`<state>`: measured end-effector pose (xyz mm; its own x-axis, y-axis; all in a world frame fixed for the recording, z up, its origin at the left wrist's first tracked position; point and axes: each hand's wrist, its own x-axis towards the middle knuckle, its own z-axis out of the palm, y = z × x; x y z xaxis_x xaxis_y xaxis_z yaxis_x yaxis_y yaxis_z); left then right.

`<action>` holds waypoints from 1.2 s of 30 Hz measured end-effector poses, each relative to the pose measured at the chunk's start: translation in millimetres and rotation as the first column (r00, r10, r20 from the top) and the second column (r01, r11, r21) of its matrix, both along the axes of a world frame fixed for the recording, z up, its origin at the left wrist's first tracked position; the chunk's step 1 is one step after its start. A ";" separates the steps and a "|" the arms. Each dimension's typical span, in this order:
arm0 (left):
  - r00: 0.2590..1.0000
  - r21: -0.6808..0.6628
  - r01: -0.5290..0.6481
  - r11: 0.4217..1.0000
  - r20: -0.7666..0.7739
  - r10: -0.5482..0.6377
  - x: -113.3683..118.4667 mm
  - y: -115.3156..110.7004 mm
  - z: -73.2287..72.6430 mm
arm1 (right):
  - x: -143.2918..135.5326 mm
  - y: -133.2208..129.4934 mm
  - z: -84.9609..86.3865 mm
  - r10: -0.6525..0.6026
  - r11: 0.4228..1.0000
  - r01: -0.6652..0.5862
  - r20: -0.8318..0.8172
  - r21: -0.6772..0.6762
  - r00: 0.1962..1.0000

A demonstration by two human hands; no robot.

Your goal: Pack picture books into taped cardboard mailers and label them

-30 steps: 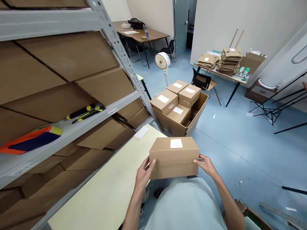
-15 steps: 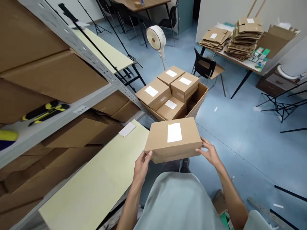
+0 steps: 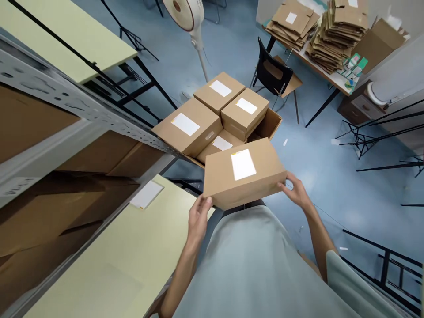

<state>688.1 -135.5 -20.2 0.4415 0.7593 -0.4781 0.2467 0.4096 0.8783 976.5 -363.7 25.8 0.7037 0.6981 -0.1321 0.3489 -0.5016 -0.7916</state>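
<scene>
Between my two hands I carry a closed brown cardboard box [image 3: 221, 172] with a white label [image 3: 243, 164] on its top. My left hand [image 3: 198, 217] grips its near left corner, thumb on the side. The fingers of my right hand [image 3: 296, 191] are closed on the right end. Just beyond it stands a large open carton [image 3: 272, 124] with several similar labelled boxes [image 3: 192, 126] inside; the held box overlaps its near edge in view. Its near right part, beside a lower box [image 3: 221, 143], is partly hidden by the held box.
At left a pale yellow table [image 3: 132, 247] bears a white label stack [image 3: 146, 194], beside a metal shelf [image 3: 92, 119] with cardboard boxes. Beyond the carton stand a white fan [image 3: 197, 37] and a black chair [image 3: 273, 73]. Flattened cartons [image 3: 327, 44] lie piled on a far table.
My view has shifted forward and down, and the held box is nearer the large carton. It is tilted a little more, right end up. Both hands keep their grip.
</scene>
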 end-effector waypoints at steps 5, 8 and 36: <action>0.984 -0.034 0.138 0.990 0.116 -0.133 70.6 4.4 3.2 | 90.2 20.1 11.9 -0.044 0.995 0.056 0.139 -0.082 0.989; 0.975 -0.036 0.149 0.988 0.174 -0.141 117.5 5.7 -5.9 | 149.6 45.0 13.2 -0.004 0.994 0.022 0.154 -0.110 0.988; 0.965 -0.059 -0.204 0.977 0.156 0.211 386.7 63.5 -63.3 | 436.4 300.4 -76.1 0.332 0.901 -0.246 0.203 -0.356 0.921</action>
<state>1074.8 -72.0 -83.6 0.3502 0.8231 -0.4470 0.0096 0.4740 0.8805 1413.0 -63.3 -50.2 0.5162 0.8261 -0.2261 0.6836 -0.5565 -0.4722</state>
